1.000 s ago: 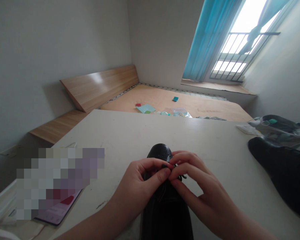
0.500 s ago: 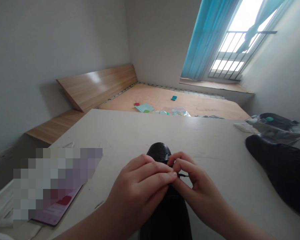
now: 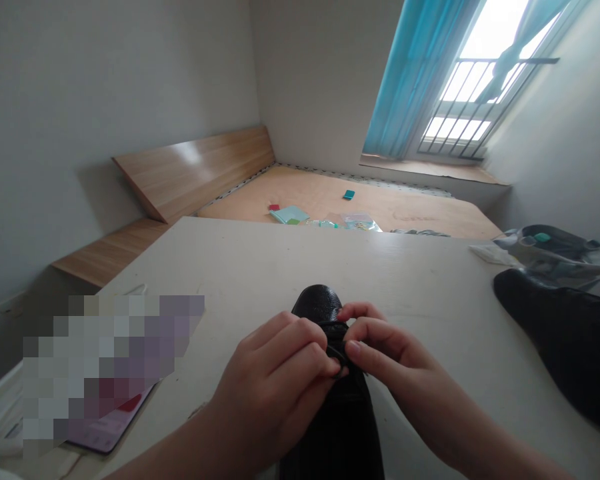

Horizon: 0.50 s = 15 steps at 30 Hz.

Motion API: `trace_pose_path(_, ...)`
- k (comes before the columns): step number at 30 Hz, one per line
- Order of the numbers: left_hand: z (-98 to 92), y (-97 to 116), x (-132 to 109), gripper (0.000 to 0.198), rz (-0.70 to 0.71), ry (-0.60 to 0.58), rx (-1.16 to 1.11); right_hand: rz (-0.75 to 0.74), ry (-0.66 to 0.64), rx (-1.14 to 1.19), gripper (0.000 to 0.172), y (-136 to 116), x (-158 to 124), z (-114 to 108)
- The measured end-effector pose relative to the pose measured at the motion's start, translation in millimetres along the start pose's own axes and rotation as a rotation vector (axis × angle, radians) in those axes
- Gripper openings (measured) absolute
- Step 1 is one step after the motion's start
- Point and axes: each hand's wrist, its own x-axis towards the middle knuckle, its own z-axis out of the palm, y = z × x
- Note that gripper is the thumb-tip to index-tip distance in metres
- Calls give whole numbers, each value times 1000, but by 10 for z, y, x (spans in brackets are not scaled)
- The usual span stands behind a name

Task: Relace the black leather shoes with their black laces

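two hands, left hand (image 3: 280, 373) and right hand (image 3: 385, 353), fingers pinched on one lace (image 3: 336, 352); two black shoes (image 3: 330, 413).

Two black shoes (image 3: 330, 427) (image 3: 565, 340) – two hands (image 3: 275, 387) (image 3: 390, 353) – one table (image 3: 240, 267) – one bed (image 3: 395, 207).

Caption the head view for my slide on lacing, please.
Both hands, left hand and right hand, pinch the lace of a black shoe.

Both hands bare here, left hand (image 3: 275, 373) and right hand (image 3: 390, 353): no gloves, no rings, no watch, forearms uncovered, short plain nails.
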Motion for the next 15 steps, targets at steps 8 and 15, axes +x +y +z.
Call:
trace_pose_path(8,-170,-9,130,18,-304,-208,-200,135,80,324,23,97,68,-46)
trace_pose_path(15,-207,13,168,7,-668,-373,-396,84,-206,135,20,11,17,-191)
